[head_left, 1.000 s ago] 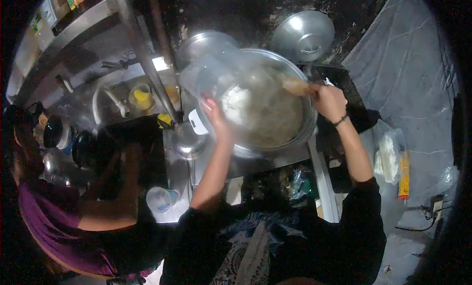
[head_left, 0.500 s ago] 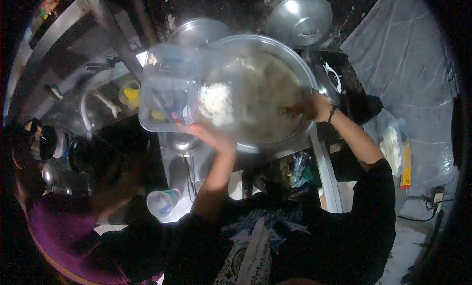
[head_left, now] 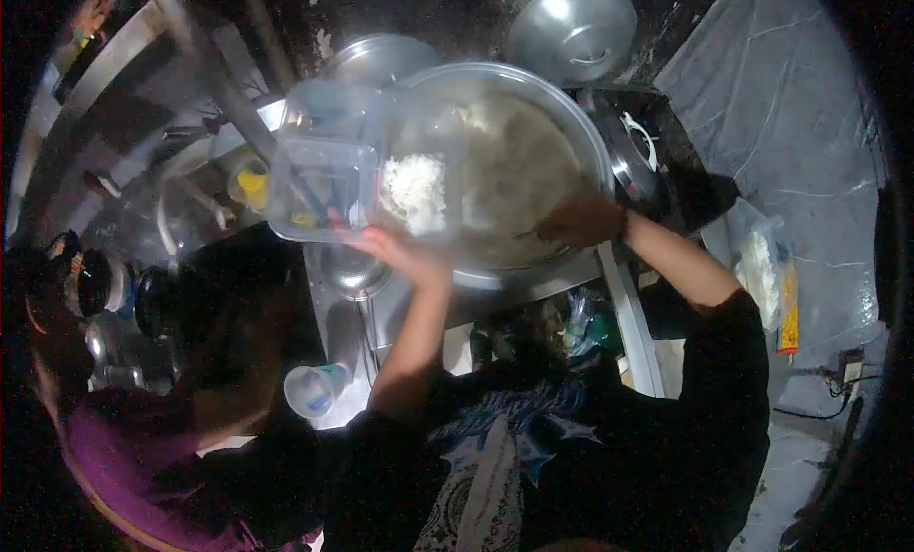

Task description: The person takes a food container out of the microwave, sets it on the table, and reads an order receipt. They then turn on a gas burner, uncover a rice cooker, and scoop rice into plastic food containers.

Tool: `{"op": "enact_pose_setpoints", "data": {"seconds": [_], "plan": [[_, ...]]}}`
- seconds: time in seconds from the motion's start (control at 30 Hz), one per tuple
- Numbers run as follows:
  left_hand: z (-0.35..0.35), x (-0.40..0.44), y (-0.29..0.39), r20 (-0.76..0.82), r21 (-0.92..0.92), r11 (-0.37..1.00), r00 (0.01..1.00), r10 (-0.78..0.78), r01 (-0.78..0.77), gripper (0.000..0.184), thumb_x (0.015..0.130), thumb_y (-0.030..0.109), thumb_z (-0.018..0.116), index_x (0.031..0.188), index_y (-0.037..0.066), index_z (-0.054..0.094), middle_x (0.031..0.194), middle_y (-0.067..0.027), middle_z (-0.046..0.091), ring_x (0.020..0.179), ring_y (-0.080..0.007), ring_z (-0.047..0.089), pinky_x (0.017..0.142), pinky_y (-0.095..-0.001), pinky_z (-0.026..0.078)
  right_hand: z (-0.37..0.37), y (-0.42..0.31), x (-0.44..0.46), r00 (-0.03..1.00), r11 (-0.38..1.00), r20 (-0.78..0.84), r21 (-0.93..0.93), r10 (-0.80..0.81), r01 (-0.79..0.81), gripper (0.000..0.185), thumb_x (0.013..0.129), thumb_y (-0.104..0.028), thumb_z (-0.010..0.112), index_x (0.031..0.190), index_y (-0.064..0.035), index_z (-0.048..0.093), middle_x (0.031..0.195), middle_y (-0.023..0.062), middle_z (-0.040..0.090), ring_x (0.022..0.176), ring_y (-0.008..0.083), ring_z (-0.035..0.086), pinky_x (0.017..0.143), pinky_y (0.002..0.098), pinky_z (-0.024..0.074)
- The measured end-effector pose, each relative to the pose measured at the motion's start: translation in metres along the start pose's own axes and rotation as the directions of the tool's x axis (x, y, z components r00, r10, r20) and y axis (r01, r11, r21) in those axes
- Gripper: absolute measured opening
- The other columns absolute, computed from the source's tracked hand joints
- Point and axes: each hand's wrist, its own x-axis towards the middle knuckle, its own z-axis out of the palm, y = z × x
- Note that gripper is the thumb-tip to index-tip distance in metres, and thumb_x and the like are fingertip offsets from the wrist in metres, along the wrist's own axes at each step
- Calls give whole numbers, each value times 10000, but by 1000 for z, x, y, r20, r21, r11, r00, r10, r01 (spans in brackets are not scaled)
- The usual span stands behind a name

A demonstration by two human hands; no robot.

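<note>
My left hand [head_left: 405,254] holds a clear plastic food container [head_left: 328,233] from below, its lid apparently folded open. White rice [head_left: 414,192] lies in the container's right half, at the left side of a large metal pot [head_left: 598,133]. Inside the pot is a cloudy, pale brown liquid [head_left: 519,147], blurred by what looks like steam. Over the pot's right side, my right hand [head_left: 583,220] is closed in shadow around something; a thin metal tip pokes out to its left, and its kind cannot be made out.
Metal lids [head_left: 576,33] lean behind the pot. A strainer [head_left: 357,281] and a plastic cup [head_left: 316,390] stand at lower left. Another person's purple sleeve [head_left: 133,466] is at far left. A plastic bag [head_left: 762,266] hangs at right.
My right hand has moved from the pot's right rim inward over the liquid and slightly down. My left hand and the container have stayed nearly in place, shifting slightly.
</note>
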Motion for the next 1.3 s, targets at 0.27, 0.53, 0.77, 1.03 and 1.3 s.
{"op": "enact_pose_setpoints", "data": {"seconds": [0.27,0.53,0.77,1.03,1.3], "plan": [[-2,4,-2,9,67,995,997,-80,79,681,921,493,276,1364,-8,146,1397,-205,192,1292,-306,216,1055,-413,163,-6,14,-12,995,798,-89,603,53,11,250,810,-211,569,1008,-74,636,928,96,654,839,204,628,767,324,463],[1,9,-7,274,-224,909,918,-288,352,684,902,476,392,1388,73,129,1393,-124,234,1252,-244,302,1020,-388,281,-61,-4,-17,716,816,-520,565,466,-120,265,881,-214,500,1079,-65,595,948,118,641,875,203,613,734,326,468],[-9,27,-39,492,-259,735,741,-458,627,699,868,538,407,1372,110,182,1321,-126,355,1146,-308,453,921,-432,420,-57,-32,26,669,985,-728,45,148,-168,440,732,-61,506,1139,-216,572,803,128,568,726,294,556,632,394,454],[-7,29,-32,552,-254,644,655,-516,722,727,846,588,402,1326,58,273,1248,-141,454,1079,-294,521,903,-413,438,-53,-5,4,575,986,-816,-43,58,-160,325,715,-60,546,1015,-160,623,845,127,572,781,307,560,669,394,465],[-6,27,-33,516,-259,620,649,-559,740,725,833,574,452,1321,70,271,1255,-132,436,1080,-290,516,885,-419,449,-71,-16,-17,556,985,-818,171,147,-8,300,739,-159,579,1033,-112,614,899,167,591,815,327,584,680,417,467]]}}
